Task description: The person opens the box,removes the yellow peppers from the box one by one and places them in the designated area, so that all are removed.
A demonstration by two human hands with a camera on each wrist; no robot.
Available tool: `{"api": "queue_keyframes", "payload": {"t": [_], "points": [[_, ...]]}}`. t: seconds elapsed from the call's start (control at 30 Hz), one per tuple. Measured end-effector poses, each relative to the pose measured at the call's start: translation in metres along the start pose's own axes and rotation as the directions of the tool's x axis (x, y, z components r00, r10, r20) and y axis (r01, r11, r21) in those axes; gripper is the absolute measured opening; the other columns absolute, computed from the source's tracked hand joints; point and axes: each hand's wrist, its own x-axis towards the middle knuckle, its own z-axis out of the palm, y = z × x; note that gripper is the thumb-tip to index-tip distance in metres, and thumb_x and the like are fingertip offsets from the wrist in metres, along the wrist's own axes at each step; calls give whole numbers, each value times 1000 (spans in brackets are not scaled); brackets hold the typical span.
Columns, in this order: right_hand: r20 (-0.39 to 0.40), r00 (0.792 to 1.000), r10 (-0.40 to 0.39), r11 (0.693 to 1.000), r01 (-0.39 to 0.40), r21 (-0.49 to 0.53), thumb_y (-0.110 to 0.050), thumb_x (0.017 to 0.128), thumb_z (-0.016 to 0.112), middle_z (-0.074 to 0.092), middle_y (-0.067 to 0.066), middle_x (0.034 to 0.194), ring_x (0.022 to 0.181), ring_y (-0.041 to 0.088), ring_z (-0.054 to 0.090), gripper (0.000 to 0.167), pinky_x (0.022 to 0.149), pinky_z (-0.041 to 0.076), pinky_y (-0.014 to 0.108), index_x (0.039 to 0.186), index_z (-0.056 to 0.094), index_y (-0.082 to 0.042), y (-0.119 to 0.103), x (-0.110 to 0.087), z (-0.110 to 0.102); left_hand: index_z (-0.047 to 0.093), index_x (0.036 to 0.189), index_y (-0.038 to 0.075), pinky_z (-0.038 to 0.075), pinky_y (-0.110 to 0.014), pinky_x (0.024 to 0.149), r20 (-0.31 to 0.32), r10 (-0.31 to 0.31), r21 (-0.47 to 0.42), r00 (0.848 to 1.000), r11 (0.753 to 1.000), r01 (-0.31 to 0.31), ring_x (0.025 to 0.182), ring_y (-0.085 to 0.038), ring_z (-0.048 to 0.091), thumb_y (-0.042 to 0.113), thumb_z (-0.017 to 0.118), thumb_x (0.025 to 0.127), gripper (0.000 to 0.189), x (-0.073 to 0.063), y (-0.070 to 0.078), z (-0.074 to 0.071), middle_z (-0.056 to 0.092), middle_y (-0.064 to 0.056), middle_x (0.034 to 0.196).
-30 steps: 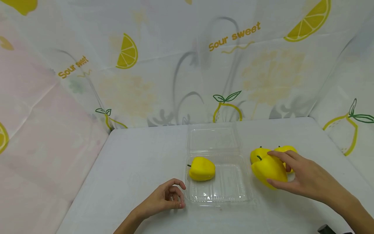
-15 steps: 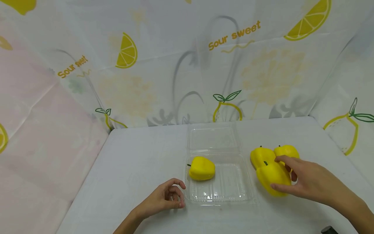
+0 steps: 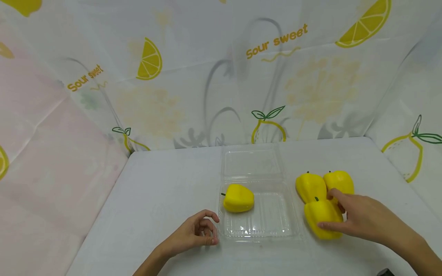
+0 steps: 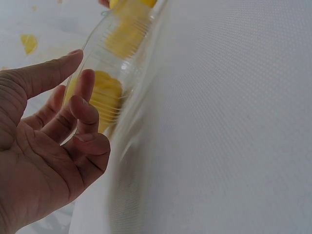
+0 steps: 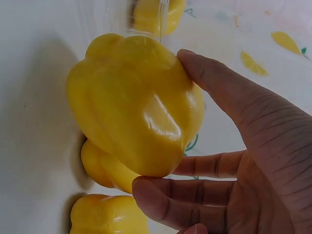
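Note:
At the right, a yellow bell pepper (image 3: 321, 216) with a short green stem sits between the thumb and fingers of my right hand (image 3: 362, 218). In the right wrist view, the thumb lies along one side of this bell pepper (image 5: 136, 102) and the fingertips meet its other end. A clear plastic clamshell container (image 3: 272, 230) lies with its lid folded back, one yellow bell pepper (image 3: 238, 198) on its side in the left part. My left hand (image 3: 195, 232) rests at the container's left edge, fingers loosely bent, fingertips right at the rim; the left wrist view shows its palm (image 4: 48, 161).
Just behind the held pepper stand two more yellow bell peppers, one on the left (image 3: 310, 186) and one on the right (image 3: 340, 181). A dark object (image 3: 385, 272) pokes in at the bottom edge. A lemon-print cloth (image 3: 221, 76) rises behind the white table (image 3: 165, 180).
My right hand has moved the bell pepper toward me and slightly right, down from in front of the other two, which now show more fully. The left hand has stayed put.

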Motion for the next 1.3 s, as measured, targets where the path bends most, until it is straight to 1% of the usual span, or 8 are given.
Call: {"api": "queue_keyframes", "payload": {"t": [0.17,0.77,0.9,0.97,1.0,1.13,1.23,1.3], "points": [[13,1000,14,1000,-14,3,-69,70,76,38,-14,63,52,2,33,64,49,30,23,100,52,-18,-1,0,5,48,128,1,43,-18,60,-3,-1,3,1000,1000,1,71,-10,54,15,77,87,52,0,1,0,68,-6,93],[38,997,73,997,-71,-35,-74,67,73,35,-8,59,51,8,32,73,47,27,25,102,51,-14,0,1,12,48,128,2,42,-17,59,-11,-2,9,1000,1000,2,70,-9,54,15,77,87,51,0,-1,0,67,-6,92],[63,996,69,997,-66,-46,-74,67,72,41,-9,61,52,9,34,74,47,29,26,103,53,-12,1,2,10,48,128,1,43,-18,60,-9,-3,4,1000,1000,3,70,-9,54,15,77,87,52,0,-1,0,68,-6,93],[68,995,74,996,-70,-54,-75,66,71,50,-11,66,53,9,36,76,47,32,27,104,54,-12,0,3,7,48,128,1,43,-18,60,-7,-2,-1,1000,1000,2,70,-10,54,15,77,87,52,0,0,0,68,-6,93],[66,995,70,996,-67,-56,-75,66,71,55,-10,70,54,9,37,76,48,33,27,104,55,-11,0,4,6,48,128,1,43,-18,60,-7,-2,-3,1000,1000,2,70,-10,54,15,77,87,52,0,0,0,68,-6,93],[42,997,65,996,-62,-70,-76,66,70,56,-10,75,55,8,37,74,48,34,27,102,54,-12,-2,6,2,48,128,1,43,-18,60,-7,4,-5,1000,1000,-4,71,-10,55,14,77,87,52,0,0,0,68,-6,93],[26,998,53,996,-51,-74,-75,68,70,47,-11,69,55,8,37,72,49,33,28,103,55,-13,-3,7,1,48,128,0,43,-18,60,-4,8,-5,1000,1000,-8,71,-9,55,14,77,87,52,0,-1,0,68,-6,93],[17,999,48,996,-47,-74,-74,69,70,45,-11,69,56,7,38,71,49,33,27,104,56,-14,-5,8,0,48,128,0,43,-18,60,0,12,-6,1000,1000,-12,71,-9,55,14,76,88,52,0,-1,0,68,-6,93]]}}
